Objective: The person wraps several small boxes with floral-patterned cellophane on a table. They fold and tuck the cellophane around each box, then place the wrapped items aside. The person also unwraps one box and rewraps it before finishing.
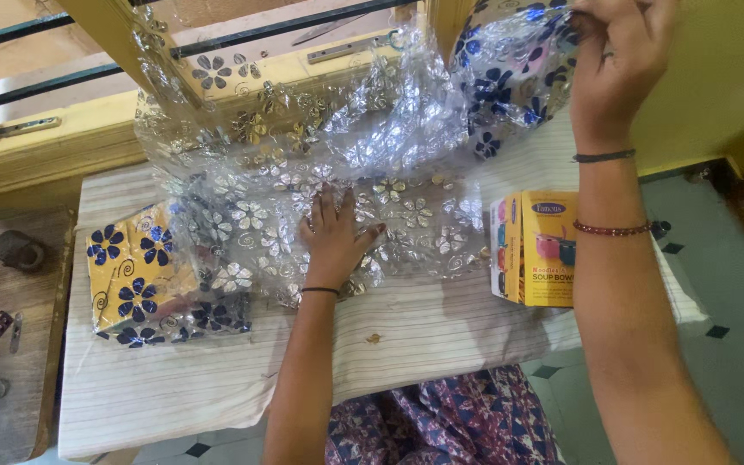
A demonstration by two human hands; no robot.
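Note:
A clear wrapping sheet (372, 155) printed with silver and blue flowers lies crumpled across a striped cloth-covered table (217, 379). My left hand (333, 237) presses flat on the sheet near the table's middle, fingers spread. My right hand (617, 60) is raised at the upper right, pinching the sheet's far edge and lifting it. A yellow box wrapped in the same flowered film (135, 275) rests at the left, under the sheet's end. Two yellow printed cartons (536, 250) stand side by side at the right, beside my right forearm.
A yellow window frame with dark bars (62, 77) runs behind the table. A wooden bench (2, 344) with small metal items sits at the left. Tiled floor (725, 301) lies to the right, and patterned cloth (441, 422) covers my lap.

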